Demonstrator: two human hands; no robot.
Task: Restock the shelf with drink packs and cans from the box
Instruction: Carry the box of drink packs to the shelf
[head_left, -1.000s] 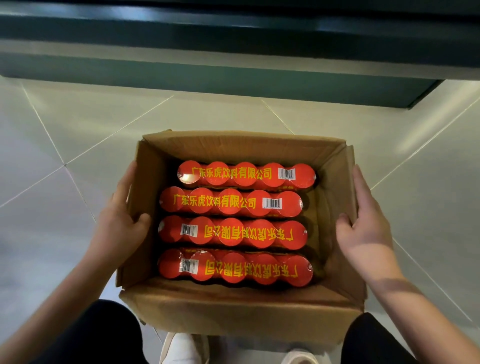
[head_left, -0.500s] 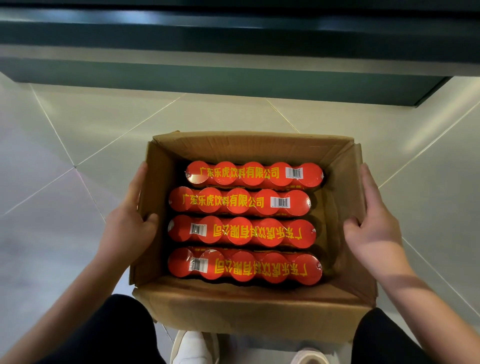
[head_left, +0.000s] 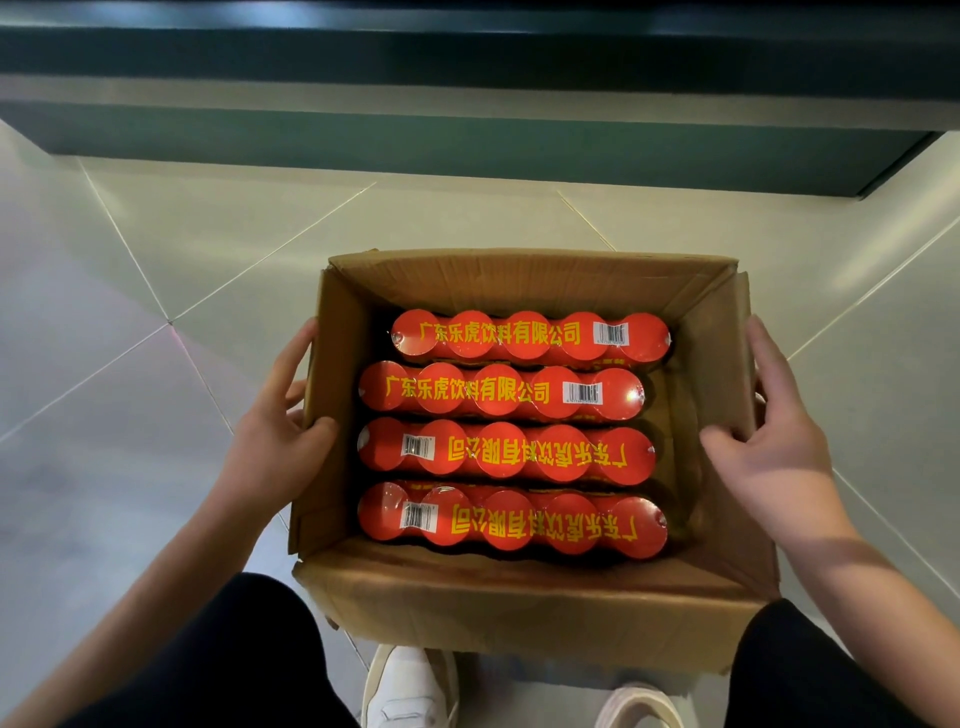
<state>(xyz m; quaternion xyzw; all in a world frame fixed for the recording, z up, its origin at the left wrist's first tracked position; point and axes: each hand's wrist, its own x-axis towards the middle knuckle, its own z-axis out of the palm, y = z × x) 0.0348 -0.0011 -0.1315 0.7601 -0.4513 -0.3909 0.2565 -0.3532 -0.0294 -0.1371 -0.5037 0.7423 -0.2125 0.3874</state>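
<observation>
Cardboard box (head_left: 519, 613) gripped by left hand (head_left: 270, 452) and right hand (head_left: 774, 462); shelf base (head_left: 467, 150) beyond, shoes (head_left: 410, 686) beneath.

This looks like a shop aisle: a glossy floor (head_left: 208, 249) of large pale tiles runs up to the dark green base of a shelf unit (head_left: 467, 150), and an open cardboard box (head_left: 519, 613) holds four shrink-wrapped drink packs (head_left: 498, 395) with red tops and barcode labels (head_left: 610, 334).

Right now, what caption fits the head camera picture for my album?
Left hand and right hand hold a cardboard box of four red drink packs.
</observation>
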